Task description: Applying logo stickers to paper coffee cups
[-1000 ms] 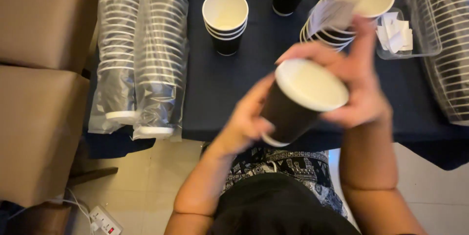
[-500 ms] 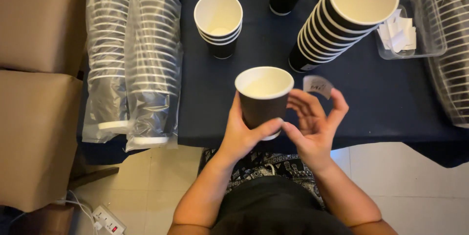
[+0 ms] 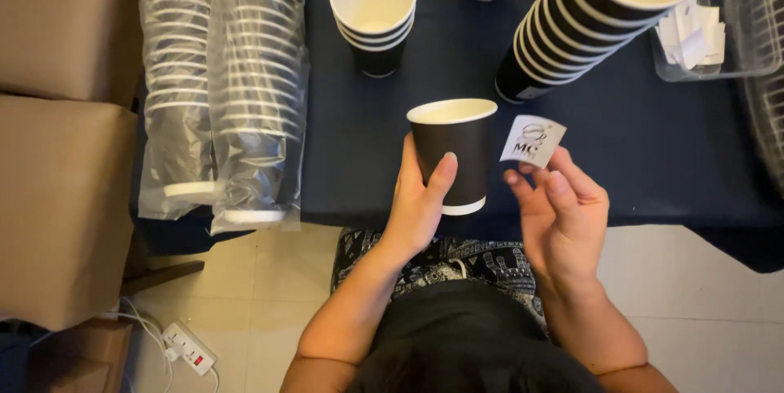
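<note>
The white sticker (image 3: 532, 140) has lifted clear, right hand (image 3: 563, 217) fingers pinching it; left hand (image 3: 420, 201) fingers clasp the black cup (image 3: 454, 156) (upright).

One held cup (image 3: 454, 154), one sticker (image 3: 532, 140), two bagged cup sleeves (image 3: 220, 82), two cardboard boxes (image 3: 61, 205).

Sticker (image 3: 531, 140) right of cup (image 3: 453, 152)

Drinks stall, stacked paper cups (image 3: 572, 25), cardboard boxes (image 3: 57, 197)
</note>
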